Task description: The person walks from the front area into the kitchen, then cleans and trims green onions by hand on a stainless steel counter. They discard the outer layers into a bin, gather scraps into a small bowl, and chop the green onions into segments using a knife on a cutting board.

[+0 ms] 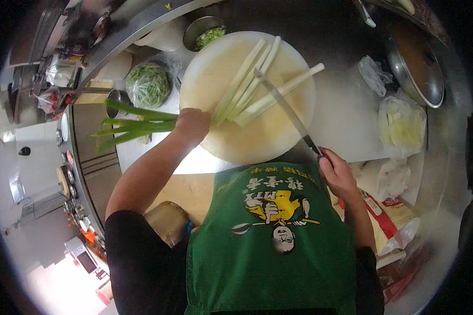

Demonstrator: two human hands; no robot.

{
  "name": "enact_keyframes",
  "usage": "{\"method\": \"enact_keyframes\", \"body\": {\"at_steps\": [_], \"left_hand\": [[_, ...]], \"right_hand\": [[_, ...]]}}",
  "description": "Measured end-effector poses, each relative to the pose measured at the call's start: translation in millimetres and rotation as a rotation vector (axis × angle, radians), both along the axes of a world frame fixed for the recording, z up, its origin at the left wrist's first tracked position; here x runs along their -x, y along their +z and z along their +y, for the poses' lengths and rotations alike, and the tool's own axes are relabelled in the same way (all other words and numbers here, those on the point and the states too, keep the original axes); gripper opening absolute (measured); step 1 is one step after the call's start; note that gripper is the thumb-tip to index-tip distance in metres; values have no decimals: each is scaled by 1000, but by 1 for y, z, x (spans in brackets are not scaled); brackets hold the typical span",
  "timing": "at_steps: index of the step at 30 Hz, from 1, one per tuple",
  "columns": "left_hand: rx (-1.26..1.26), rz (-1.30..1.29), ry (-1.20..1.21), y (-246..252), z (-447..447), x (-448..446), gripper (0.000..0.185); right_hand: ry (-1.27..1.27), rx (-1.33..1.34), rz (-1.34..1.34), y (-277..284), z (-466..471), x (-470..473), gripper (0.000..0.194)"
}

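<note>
Several long green onions point(242, 86) lie fanned across a round white cutting board point(209, 78), white ends pointing away from me. My left hand point(193, 123) is closed around their green part at the board's left edge, and the leafy tops stick out to the left. In my right hand point(337, 173), at the board's lower right, is the handle of a long kitchen knife point(285, 108). Its blade slants up and left over the white stalks, tip near the middle ones. Whether the blade touches them I cannot tell.
Behind the board stands a metal bowl point(189, 34) of chopped green onion. A plastic-wrapped bundle of green vegetables point(148, 85) sits to the left. At the right are a bag of pale cut vegetables point(402, 124), a crumpled plastic bag point(372, 75) and a large metal pan point(406, 76).
</note>
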State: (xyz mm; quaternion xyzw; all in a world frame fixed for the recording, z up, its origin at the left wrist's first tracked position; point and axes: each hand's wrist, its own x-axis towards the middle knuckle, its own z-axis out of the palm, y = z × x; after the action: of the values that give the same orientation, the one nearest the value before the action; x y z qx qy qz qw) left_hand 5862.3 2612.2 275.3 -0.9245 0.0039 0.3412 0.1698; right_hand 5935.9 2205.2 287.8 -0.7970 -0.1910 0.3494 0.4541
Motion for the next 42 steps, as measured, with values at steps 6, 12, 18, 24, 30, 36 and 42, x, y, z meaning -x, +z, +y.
{"method": "enact_keyframes", "body": {"at_steps": [6,12,18,24,30,36,42], "left_hand": [[-25,-45,-48,7,6,9,25],[374,-54,433,19,20,19,59],[717,-234,856,24,52,37,63],[739,-410,608,45,26,-35,58],[564,-403,508,4,-44,-178,64],[334,-667,243,-33,-76,-211,103],[428,-596,390,-40,-92,-153,113]], "right_hand": [[203,-111,160,7,62,-18,35],[205,0,545,2,86,-25,30],[149,-108,583,-6,71,-18,30],[-89,-272,429,12,28,-3,30],[-465,-236,266,10,-18,-18,34],[-610,-147,239,1,-42,-21,36],[-436,1,68,-16,-36,-56,37]]}}
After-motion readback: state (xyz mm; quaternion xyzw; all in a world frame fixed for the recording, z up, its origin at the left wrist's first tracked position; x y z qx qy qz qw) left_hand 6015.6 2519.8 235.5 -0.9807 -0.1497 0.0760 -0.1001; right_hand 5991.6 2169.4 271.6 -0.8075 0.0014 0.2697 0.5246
